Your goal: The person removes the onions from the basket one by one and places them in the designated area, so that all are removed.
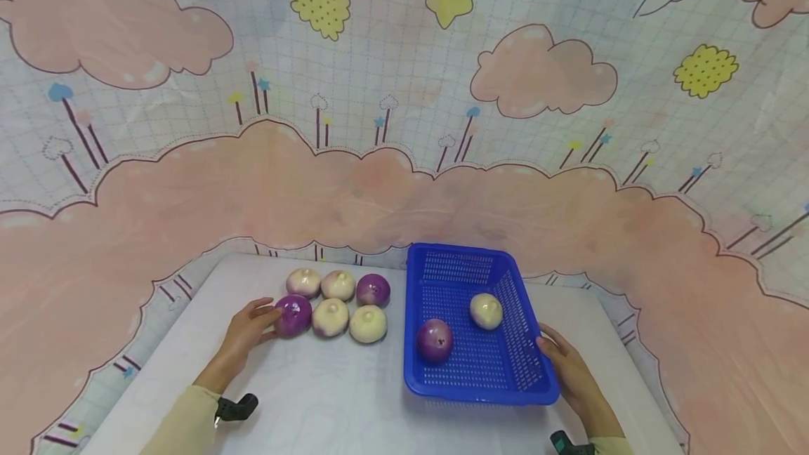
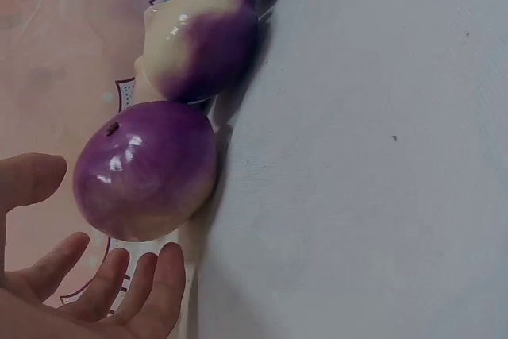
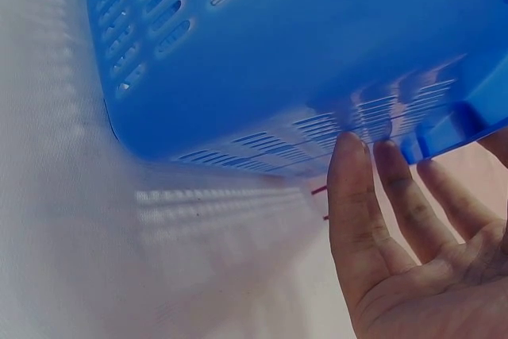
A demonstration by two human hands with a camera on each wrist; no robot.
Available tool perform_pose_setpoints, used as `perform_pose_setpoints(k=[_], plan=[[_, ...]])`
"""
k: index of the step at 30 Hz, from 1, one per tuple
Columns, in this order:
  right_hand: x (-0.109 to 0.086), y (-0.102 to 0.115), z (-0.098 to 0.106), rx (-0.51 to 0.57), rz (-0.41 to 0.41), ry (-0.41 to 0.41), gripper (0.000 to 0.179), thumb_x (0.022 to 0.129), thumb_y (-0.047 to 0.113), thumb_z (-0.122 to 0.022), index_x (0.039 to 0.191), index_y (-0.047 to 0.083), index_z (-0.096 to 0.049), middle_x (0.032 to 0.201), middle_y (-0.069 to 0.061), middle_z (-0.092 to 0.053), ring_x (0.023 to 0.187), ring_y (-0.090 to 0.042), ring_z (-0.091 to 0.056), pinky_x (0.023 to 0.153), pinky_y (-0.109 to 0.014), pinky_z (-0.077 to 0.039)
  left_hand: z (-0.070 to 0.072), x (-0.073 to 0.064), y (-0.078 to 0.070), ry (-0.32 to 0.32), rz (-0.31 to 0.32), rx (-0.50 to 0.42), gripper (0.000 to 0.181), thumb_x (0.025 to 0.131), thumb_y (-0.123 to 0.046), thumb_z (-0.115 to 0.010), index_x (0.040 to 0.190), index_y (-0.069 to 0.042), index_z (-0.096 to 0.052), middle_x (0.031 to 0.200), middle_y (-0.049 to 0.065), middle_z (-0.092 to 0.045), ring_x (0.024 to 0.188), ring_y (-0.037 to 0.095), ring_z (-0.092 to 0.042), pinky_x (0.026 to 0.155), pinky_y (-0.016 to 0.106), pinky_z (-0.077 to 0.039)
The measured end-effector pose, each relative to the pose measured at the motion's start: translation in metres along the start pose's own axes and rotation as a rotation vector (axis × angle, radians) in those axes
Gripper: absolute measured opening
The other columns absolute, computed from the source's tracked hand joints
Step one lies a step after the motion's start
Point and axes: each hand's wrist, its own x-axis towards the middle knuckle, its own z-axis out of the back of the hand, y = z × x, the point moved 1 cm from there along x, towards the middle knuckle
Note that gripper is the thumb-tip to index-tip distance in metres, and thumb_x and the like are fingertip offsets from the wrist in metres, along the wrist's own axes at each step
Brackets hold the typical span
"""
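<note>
My left hand (image 1: 248, 332) is at the left end of the group, its spread fingers and thumb around a purple turnip (image 1: 293, 315). The left wrist view shows a gap between the thumb and this turnip (image 2: 147, 172). Beside it in the front row are two paler turnips (image 1: 331, 317); behind stand three more, the rightmost purple (image 1: 373, 290). A blue perforated basket (image 1: 480, 396) holds one purple turnip (image 1: 435, 340) and one whitish turnip (image 1: 486, 311). My right hand (image 1: 571, 371) touches the basket's right side, its extended fingers (image 3: 349, 188) against the outer wall.
The white tabletop (image 1: 329, 399) runs under the turnips and the basket. A cloth (image 1: 354, 209) printed with clouds and stars hangs behind the table and down its sides. Dark devices are strapped at the left wrist (image 1: 237, 408) and right wrist (image 1: 569, 444).
</note>
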Motion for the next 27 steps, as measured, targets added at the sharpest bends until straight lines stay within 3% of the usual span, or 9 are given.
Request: perform_pose_setpoints(k=[4,8,18,24,27], plan=[[-0.001,0.0,0.0,-0.001,-0.001,-0.002,0.065,0.1,0.044,-0.051,0.155,0.02,-0.026,0.153,-0.022,-0.038,0.127,-0.029,-0.054,0.104,-0.049,-0.05,0.004,-0.004,-0.005,-0.052,-0.027,-0.027,0.06,0.101,-0.025,-0.054,0.149,0.002,-0.031,0.146,0.026,-0.041,0.091,-0.007,-0.057,0.09,0.023,-0.056],[-0.001,0.001,0.0,-0.01,-0.002,-0.003,0.066,0.1,0.045,-0.051,0.155,0.02,-0.025,0.154,-0.022,-0.038,0.13,-0.032,-0.052,0.105,-0.05,-0.048,0.006,-0.011,-0.016,-0.086,-0.064,-0.068,0.057,0.102,-0.024,-0.053,0.149,0.001,-0.032,0.147,0.023,-0.04,0.087,-0.018,-0.052,0.09,0.016,-0.054],[-0.002,0.001,0.0,-0.013,-0.011,-0.008,0.066,0.099,0.047,-0.052,0.155,0.021,-0.026,0.155,-0.022,-0.037,0.133,-0.035,-0.049,0.106,-0.052,-0.047,0.0,-0.031,-0.049,-0.101,-0.161,-0.131,0.056,0.101,-0.027,-0.055,0.147,-0.002,-0.036,0.146,0.016,-0.042,0.098,-0.014,-0.054,0.09,0.013,-0.053],[-0.001,0.0,-0.001,-0.011,-0.014,-0.015,0.067,0.099,0.047,-0.052,0.155,0.022,-0.027,0.154,-0.021,-0.037,0.132,-0.034,-0.05,0.106,-0.052,-0.048,-0.01,-0.047,-0.068,-0.048,-0.235,-0.128,0.054,0.101,-0.028,-0.055,0.144,-0.001,-0.037,0.147,0.017,-0.041,0.101,-0.013,-0.055,0.09,0.01,-0.05],[-0.001,0.0,-0.001,-0.012,-0.013,-0.016,0.066,0.099,0.047,-0.052,0.155,0.022,-0.027,0.154,-0.022,-0.038,0.133,-0.035,-0.049,0.106,-0.053,-0.047,-0.017,-0.053,-0.076,-0.022,-0.268,-0.135,0.051,0.1,-0.024,-0.056,0.143,-0.001,-0.039,0.143,0.011,-0.045,0.104,-0.012,-0.054,0.088,0.009,-0.049]])
